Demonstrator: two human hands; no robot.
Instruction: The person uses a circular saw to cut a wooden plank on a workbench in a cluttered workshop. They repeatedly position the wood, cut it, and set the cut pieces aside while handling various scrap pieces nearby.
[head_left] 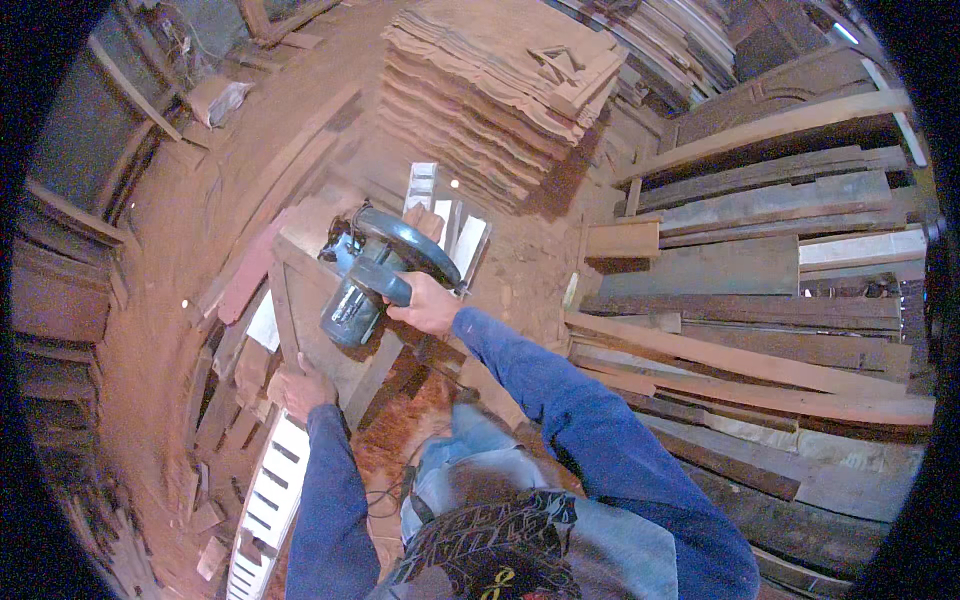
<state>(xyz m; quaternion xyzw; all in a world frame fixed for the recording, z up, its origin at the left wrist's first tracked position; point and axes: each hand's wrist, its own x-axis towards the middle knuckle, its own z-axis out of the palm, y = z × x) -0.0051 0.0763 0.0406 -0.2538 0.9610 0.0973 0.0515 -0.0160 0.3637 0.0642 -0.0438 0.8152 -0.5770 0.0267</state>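
A dark teal circular saw (352,312) with a round blade guard rests over a wooden board (330,378) in front of me. My right hand (432,305) is wrapped round the saw's rear handle. Whether the blade is in the wood cannot be seen, as the saw's body covers it. To the left and nearer my body, my left hand (302,388) is closed on the edge of the same board, its fingertips partly hidden. Beside that hand runs a long white strip with dark slots (270,490).
Beyond the saw stands a tall stack of wavy-edged wooden panels (480,110). Many long planks (740,350) lie piled along the right. A thin dark cable (385,500) hangs near my legs. Brown dust covers the floor (160,290) on the left.
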